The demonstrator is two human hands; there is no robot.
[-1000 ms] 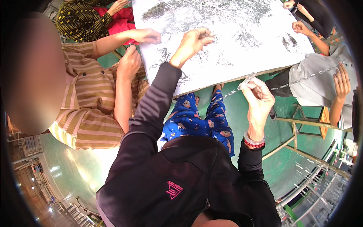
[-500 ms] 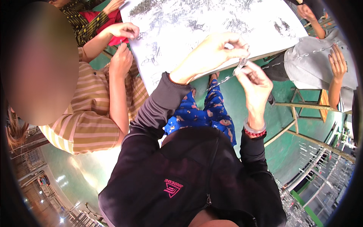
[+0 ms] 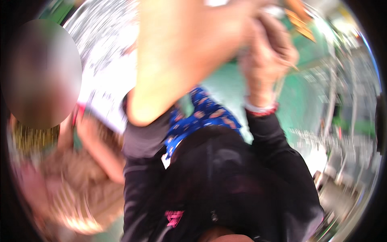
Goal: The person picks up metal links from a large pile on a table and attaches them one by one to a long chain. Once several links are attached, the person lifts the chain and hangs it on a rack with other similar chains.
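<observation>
Head view: strongly blurred.
Left hand (image 3: 227,29): reaches across to the right hand (image 3: 267,54), seemingly touching it.
Grip: right hand is curled; whether either hand holds something, I cannot tell.
Dark strands (image 3: 104,24): on the white table (image 3: 109,70), left of both hands.

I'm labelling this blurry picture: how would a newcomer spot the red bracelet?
Start from the black jacket filling the lower middle. Follow its right sleeve up toward the right hand. Just past the cuff, the bracelet is the thin red band, unlike the pale bangle beside it.
</observation>
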